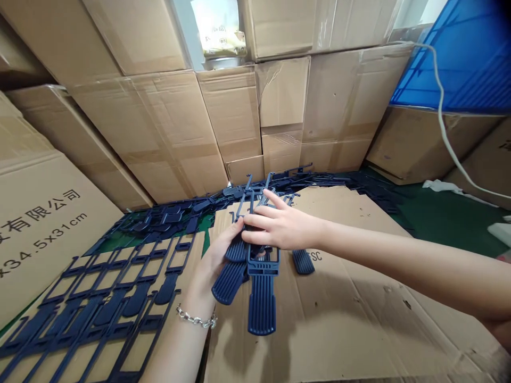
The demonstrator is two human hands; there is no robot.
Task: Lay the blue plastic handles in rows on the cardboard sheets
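Several dark blue plastic frame pieces with ribbed, paddle-shaped ends point(262, 306) form a bunch above the cardboard. My left hand point(221, 247), wearing a chain bracelet point(195, 321), is closed around the bunch from the left, thumb up. From the right, my right hand point(275, 223) lies across the top with its fingers over a frame piece; its thumb is hidden. The ribbed ends point toward me, and thin hooked rods point(268, 181) stick out on the far side. Another ribbed paddle end point(303, 261) shows just right of the bunch, low over the cardboard.
Rows of similar blue frames point(107, 308) lie on cardboard at left. Behind is a loose heap of blue pieces point(167, 217). A flat cardboard sheet point(359, 324) lies under my hands. Stacked cartons point(159, 127) wall the back; a blue crate point(459, 64) and white cable point(441, 101) are right.
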